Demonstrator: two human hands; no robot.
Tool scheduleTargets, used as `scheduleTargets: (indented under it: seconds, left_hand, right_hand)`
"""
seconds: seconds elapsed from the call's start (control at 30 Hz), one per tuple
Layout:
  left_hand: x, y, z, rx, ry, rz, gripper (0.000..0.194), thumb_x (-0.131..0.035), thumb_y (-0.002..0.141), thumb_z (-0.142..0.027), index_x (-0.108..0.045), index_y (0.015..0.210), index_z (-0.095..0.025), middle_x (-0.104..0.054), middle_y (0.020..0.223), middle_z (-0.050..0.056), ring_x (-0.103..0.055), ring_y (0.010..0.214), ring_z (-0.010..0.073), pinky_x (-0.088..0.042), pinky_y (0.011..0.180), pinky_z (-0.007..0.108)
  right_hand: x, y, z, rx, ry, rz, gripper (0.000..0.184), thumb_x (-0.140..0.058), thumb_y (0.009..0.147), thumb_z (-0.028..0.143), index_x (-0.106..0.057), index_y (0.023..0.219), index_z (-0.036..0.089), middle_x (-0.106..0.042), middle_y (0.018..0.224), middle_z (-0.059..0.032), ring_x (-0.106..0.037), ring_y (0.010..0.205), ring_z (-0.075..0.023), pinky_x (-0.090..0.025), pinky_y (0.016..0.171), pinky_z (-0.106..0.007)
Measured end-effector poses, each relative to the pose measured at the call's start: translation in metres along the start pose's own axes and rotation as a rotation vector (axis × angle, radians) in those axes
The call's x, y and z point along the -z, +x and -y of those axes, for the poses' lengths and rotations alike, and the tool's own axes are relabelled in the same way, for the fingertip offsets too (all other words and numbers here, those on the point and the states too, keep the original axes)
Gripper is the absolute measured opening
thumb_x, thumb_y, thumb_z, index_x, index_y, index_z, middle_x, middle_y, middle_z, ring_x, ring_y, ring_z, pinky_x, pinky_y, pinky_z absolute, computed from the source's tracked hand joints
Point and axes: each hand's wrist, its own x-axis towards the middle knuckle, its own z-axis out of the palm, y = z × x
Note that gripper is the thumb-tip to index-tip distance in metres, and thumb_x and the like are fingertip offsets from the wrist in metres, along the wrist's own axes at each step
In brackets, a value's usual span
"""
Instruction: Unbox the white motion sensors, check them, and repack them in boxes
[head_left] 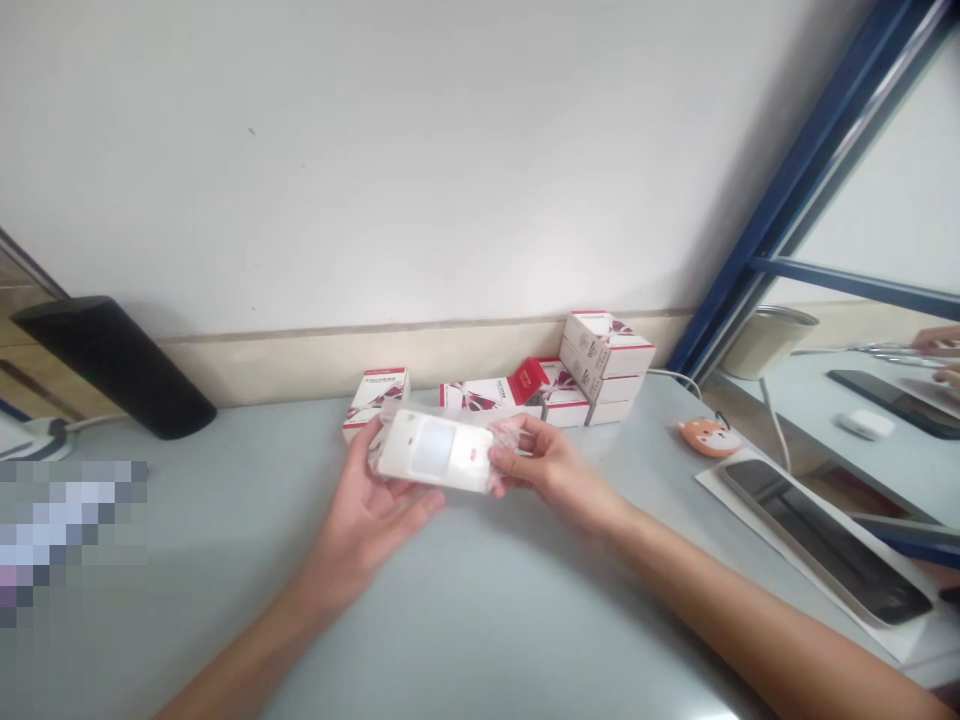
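Note:
A white motion sensor in a clear plastic bag is held up above the table, its pale lens window facing me. My left hand supports its left end from below and behind, with the thumb stretched out along the lower edge. At the other end, my right hand pinches the bag and sensor between thumb and fingers. Behind them stand a white-and-red box on the left and another box in the middle with a raised red flap.
Several similar boxes are stacked at the right near the wall. A black cylinder leans at the left. On the right lie an orange animal-shaped case and a long dark-faced device, beside a blue-framed mirror.

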Motion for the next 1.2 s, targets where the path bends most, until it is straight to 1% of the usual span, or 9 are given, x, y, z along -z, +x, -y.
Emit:
scheduleTargets:
  seconds: [0.1, 0.2, 0.3, 0.4, 0.53, 0.67, 0.83, 0.97, 1.2]
  left_hand:
    - [0.003, 0.001, 0.004, -0.034, 0.113, 0.022, 0.108, -0.087, 0.081, -0.035, -0.019, 0.164, -0.042, -0.058, 0.151, 0.008, -0.072, 0.116, 0.0253, -0.061, 0.100, 0.040]
    - [0.012, 0.005, 0.014, -0.046, 0.261, 0.044, 0.108, -0.083, 0.084, -0.041, -0.013, 0.166, -0.043, -0.063, 0.141, 0.008, -0.075, 0.104, 0.0234, -0.062, 0.099, 0.043]
    - [0.023, 0.011, 0.025, -0.153, 0.453, -0.019, 0.092, -0.082, 0.086, -0.041, -0.028, 0.161, -0.043, -0.054, 0.151, 0.008, -0.069, 0.120, 0.0271, -0.060, 0.102, 0.044]
    - [0.033, 0.016, 0.029, -0.384, 0.728, -0.085, 0.061, -0.080, 0.086, -0.035, -0.055, 0.142, -0.037, -0.045, 0.156, 0.008, -0.055, 0.141, 0.0324, -0.054, 0.112, 0.046]
    - [0.041, 0.017, 0.023, -0.540, 0.934, -0.002, 0.038, -0.073, 0.092, -0.031, -0.064, 0.129, -0.034, -0.053, 0.147, 0.006, -0.058, 0.136, 0.0291, -0.056, 0.108, 0.042]
    - [0.039, 0.012, 0.018, -0.470, 1.025, 0.186, 0.044, -0.069, 0.096, -0.037, -0.058, 0.139, -0.036, -0.069, 0.130, 0.002, -0.069, 0.116, 0.0242, -0.059, 0.099, 0.038]
    - [0.032, 0.008, 0.013, -0.431, 1.086, 0.170, 0.036, -0.065, 0.097, -0.043, -0.068, 0.132, -0.036, -0.060, 0.148, 0.005, -0.069, 0.120, 0.0263, -0.060, 0.096, 0.037]
    - [0.029, 0.007, 0.007, -0.268, 0.924, 0.154, 0.047, -0.073, 0.091, -0.046, -0.066, 0.136, -0.036, -0.073, 0.128, 0.005, -0.070, 0.114, 0.0289, -0.057, 0.097, 0.038]
    - [0.017, -0.001, -0.007, 0.096, 0.505, 0.233, 0.062, -0.068, 0.092, -0.059, -0.058, 0.147, -0.032, -0.078, 0.098, 0.005, -0.068, 0.074, 0.0223, -0.053, 0.066, 0.029]
  right_hand:
    - [0.004, 0.001, 0.001, -0.054, 0.111, -0.061, 0.042, -0.090, 0.081, 0.036, -0.064, 0.111, 0.021, -0.073, 0.090, 0.0000, -0.066, 0.066, -0.0092, -0.057, 0.075, -0.026]
    - [0.006, 0.002, 0.000, -0.099, 0.143, -0.075, 0.040, -0.091, 0.080, 0.034, -0.064, 0.106, 0.021, -0.073, 0.089, -0.0003, -0.065, 0.067, -0.0083, -0.056, 0.074, -0.023]
    - [0.007, 0.000, 0.004, -0.139, 0.151, -0.004, 0.036, -0.090, 0.081, 0.034, -0.065, 0.102, 0.020, -0.073, 0.089, -0.0011, -0.066, 0.069, -0.0089, -0.056, 0.073, -0.023]
    - [0.004, -0.003, 0.012, -0.154, 0.168, 0.088, 0.030, -0.089, 0.081, 0.031, -0.064, 0.093, 0.020, -0.070, 0.085, 0.0007, -0.065, 0.068, -0.0086, -0.054, 0.069, -0.022]
    - [0.000, -0.007, 0.019, -0.131, 0.125, 0.101, 0.027, -0.089, 0.077, 0.025, -0.063, 0.085, 0.020, -0.066, 0.084, 0.0026, -0.062, 0.072, -0.0096, -0.052, 0.070, -0.023]
    - [0.007, -0.004, 0.014, -0.150, 0.023, -0.024, 0.023, -0.086, 0.075, 0.021, -0.068, 0.089, 0.020, -0.068, 0.090, 0.0006, -0.060, 0.076, -0.0110, -0.051, 0.082, -0.028]
    - [0.017, 0.002, 0.006, -0.149, -0.221, -0.027, 0.023, -0.081, 0.081, 0.035, -0.069, 0.093, 0.020, -0.069, 0.089, -0.0018, -0.062, 0.080, -0.0159, -0.048, 0.085, -0.034]
    - [0.012, 0.002, 0.007, 0.057, -0.408, -0.014, 0.024, -0.072, 0.090, 0.044, -0.063, 0.089, 0.021, -0.061, 0.074, 0.0017, -0.056, 0.072, -0.0160, -0.042, 0.071, -0.032]
    - [0.001, -0.002, -0.003, 0.218, -0.574, -0.050, 0.017, -0.055, 0.103, 0.037, -0.064, 0.099, 0.022, -0.056, 0.076, 0.0018, -0.050, 0.070, -0.0150, -0.040, 0.066, -0.030]
